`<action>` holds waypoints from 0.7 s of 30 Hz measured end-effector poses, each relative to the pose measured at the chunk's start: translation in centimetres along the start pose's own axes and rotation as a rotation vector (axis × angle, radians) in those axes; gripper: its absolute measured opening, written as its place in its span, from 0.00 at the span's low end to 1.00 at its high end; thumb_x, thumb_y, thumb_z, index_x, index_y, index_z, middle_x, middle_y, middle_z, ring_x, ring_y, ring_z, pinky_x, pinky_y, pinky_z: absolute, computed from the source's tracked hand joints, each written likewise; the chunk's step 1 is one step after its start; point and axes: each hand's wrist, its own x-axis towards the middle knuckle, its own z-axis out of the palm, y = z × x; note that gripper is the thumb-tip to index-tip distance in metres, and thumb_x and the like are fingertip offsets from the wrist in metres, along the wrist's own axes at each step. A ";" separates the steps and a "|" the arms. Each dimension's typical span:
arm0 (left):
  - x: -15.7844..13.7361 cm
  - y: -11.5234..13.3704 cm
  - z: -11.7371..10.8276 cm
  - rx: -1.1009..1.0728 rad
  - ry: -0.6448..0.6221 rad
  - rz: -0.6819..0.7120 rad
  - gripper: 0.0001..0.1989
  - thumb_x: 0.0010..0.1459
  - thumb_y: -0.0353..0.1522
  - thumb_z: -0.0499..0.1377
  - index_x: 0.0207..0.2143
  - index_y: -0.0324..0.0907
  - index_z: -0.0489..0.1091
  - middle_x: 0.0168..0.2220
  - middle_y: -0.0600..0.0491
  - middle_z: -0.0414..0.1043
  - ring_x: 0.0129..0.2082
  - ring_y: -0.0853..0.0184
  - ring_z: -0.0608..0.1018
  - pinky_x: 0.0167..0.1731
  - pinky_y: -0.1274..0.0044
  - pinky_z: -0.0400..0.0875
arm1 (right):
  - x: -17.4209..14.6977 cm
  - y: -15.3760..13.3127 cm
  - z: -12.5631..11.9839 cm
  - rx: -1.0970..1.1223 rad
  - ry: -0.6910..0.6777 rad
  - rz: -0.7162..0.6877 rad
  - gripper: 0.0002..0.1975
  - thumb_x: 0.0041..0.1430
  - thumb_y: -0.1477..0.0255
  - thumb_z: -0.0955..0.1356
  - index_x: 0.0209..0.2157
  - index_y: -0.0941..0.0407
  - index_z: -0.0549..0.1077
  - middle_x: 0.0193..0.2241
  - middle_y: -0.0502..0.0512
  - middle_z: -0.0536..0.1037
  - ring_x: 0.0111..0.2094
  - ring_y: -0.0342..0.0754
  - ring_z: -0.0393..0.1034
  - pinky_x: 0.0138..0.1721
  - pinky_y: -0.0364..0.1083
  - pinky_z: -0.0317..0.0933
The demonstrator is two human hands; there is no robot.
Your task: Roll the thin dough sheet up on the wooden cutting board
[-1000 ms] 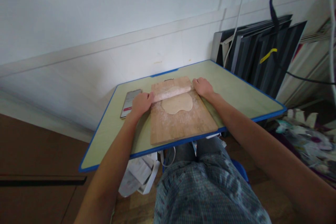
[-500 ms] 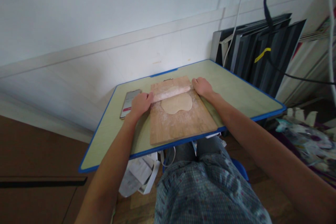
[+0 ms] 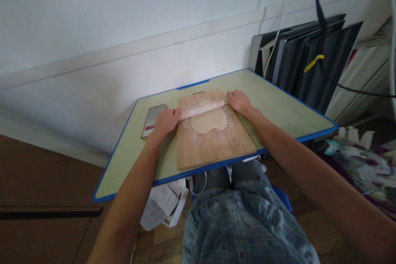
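Left hand and right hand are curled nearly closed around opposite ends of the pale, flour-dusted cylindrical rolling pin; uneven pressure could thin one side of the flat, cream-coloured dough sheet, and sparse flouring could let it stick. From the near edge of the rectangular, light-brown wooden board, the dough lies mid-board, between and slightly nearer than the hands, with the pin across its far part.

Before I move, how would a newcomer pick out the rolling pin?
Start from the blue-edged table, then the wooden board on it. Across the board's far part lies the rolling pin: a straight, flour-dusted cylinder, unlike the flat dough.
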 end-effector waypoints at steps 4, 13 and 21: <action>0.0 0.0 0.1 0.002 0.011 -0.001 0.18 0.60 0.43 0.50 0.35 0.37 0.69 0.35 0.52 0.72 0.35 0.67 0.75 0.39 0.68 0.68 | -0.1 0.0 -0.1 -0.002 0.004 -0.008 0.26 0.60 0.66 0.51 0.40 0.65 0.74 0.42 0.71 0.75 0.43 0.59 0.69 0.39 0.49 0.60; -0.2 0.1 -0.1 -0.004 0.018 0.011 0.24 0.62 0.43 0.42 0.31 0.37 0.70 0.33 0.50 0.74 0.35 0.66 0.75 0.38 0.70 0.67 | 0.0 0.1 -0.1 -0.013 -0.007 -0.004 0.26 0.60 0.66 0.51 0.40 0.64 0.73 0.42 0.70 0.74 0.43 0.57 0.69 0.40 0.48 0.60; -0.1 0.0 0.0 -0.022 0.017 0.015 0.23 0.61 0.45 0.44 0.32 0.37 0.69 0.32 0.50 0.74 0.34 0.67 0.75 0.38 0.70 0.67 | 0.1 0.2 0.0 -0.002 -0.005 0.000 0.27 0.60 0.65 0.50 0.41 0.65 0.73 0.43 0.71 0.74 0.44 0.57 0.68 0.40 0.49 0.60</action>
